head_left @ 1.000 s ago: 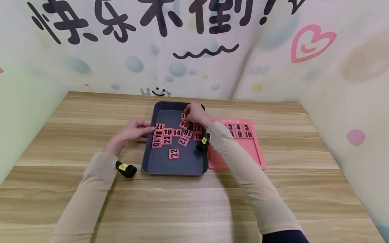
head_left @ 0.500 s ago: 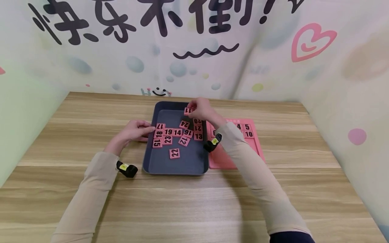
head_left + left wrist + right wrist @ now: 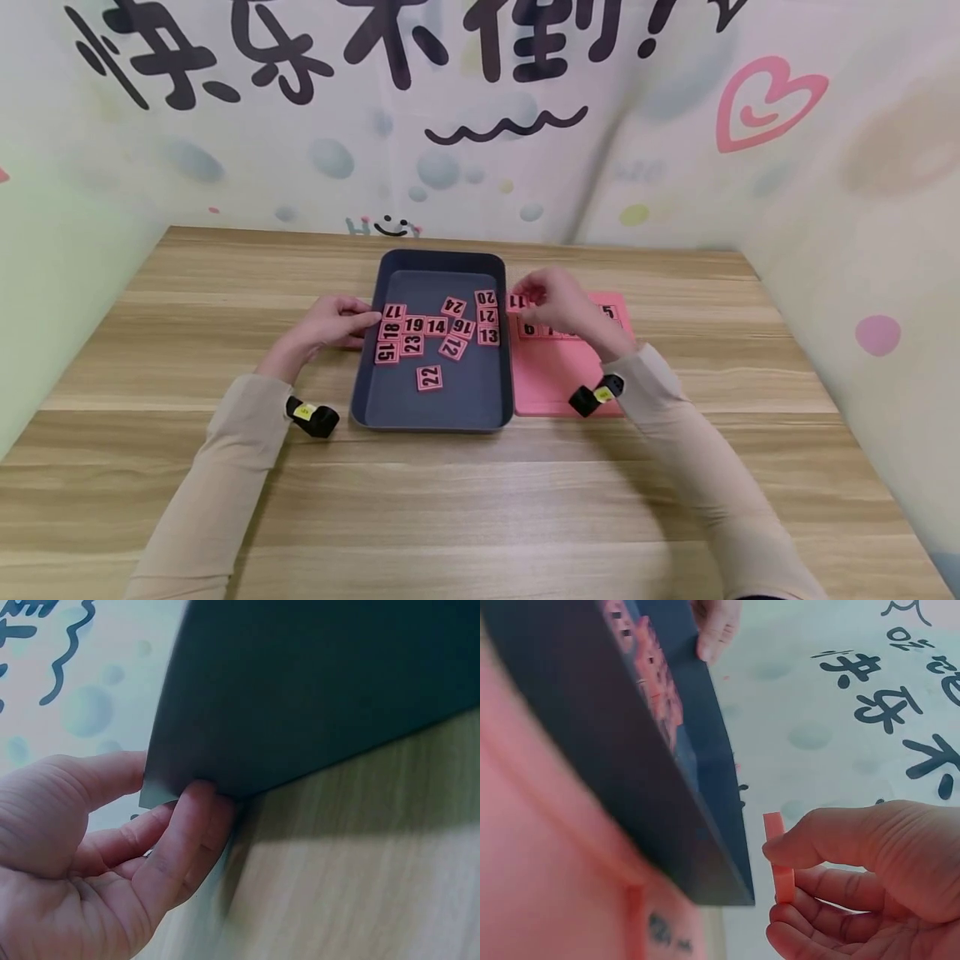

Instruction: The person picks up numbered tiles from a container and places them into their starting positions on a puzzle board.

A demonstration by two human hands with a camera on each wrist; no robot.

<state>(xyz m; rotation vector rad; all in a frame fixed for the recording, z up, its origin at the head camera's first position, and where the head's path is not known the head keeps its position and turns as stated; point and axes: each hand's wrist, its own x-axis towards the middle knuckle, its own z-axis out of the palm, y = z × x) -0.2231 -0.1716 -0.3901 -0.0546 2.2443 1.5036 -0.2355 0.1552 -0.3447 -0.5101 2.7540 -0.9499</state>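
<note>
My right hand (image 3: 564, 304) pinches a pink number tile (image 3: 517, 302) marked 11, over the upper left of the pink puzzle board (image 3: 551, 375). In the right wrist view the tile (image 3: 784, 886) shows edge-on between thumb and fingers, beside the tray's wall. My left hand (image 3: 330, 322) holds the left side of the dark blue tray (image 3: 457, 408). Its thumb lies at the rim and its fingers curl against the tray's outer wall (image 3: 300, 697) in the left wrist view. Several loose tiles lie in the tray, among them 22 (image 3: 429, 378), 24 (image 3: 453, 306) and 20 (image 3: 486, 297).
The board stands against the tray's right side. Tiles such as 6 (image 3: 529, 328) and 5 (image 3: 609, 312) sit in its upper rows, partly hidden by my right hand. Both rest on a wooden table (image 3: 450, 508), with a printed wall sheet (image 3: 300, 183) behind.
My right hand has lifted tile 11 from the tray's upper right and carried it rightward over the tray's edge to the board. The left hand and the tray have stayed put.
</note>
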